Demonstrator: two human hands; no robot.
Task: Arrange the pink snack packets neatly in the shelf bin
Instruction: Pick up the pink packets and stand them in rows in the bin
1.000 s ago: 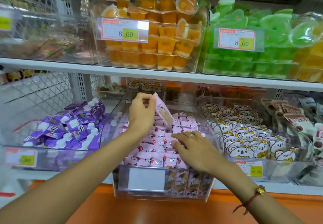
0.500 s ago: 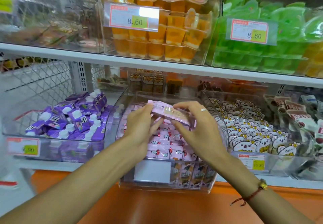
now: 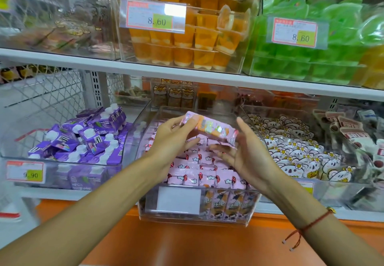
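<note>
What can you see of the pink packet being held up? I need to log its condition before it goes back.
The pink packet is a glossy, foil-like wrapper with an orange panel and shiny glints, its crimped end toward the right. It lies roughly level, tilted down to the right, above the clear bin. The left hand grips its left end; the right hand, fingers straight, touches its right side.

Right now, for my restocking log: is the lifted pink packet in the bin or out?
Out: the left hand holds the pink packet above the bin.
</note>
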